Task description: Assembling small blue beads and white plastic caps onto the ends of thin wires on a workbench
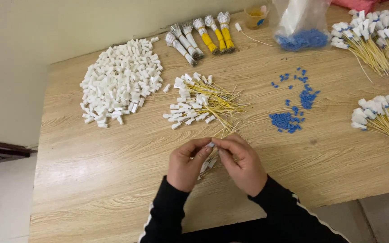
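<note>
both hands pinched on a small wired connector, loose parts close by

black sleeves come up from the bottom edge, and the left hand and right hand meet fingertip to fingertip above the near part of the wooden table. both grasp a small white connector with yellow wires, held between the palms just off the tabletop. wrists angle inward, thumbs on top, fingers curled under. the piece is tiny and mostly hidden, so a slack pinch could let it slip, and thin wires may bend under pressure. a stray elbow could scatter the blue bits or the wired connector pile.
</note>
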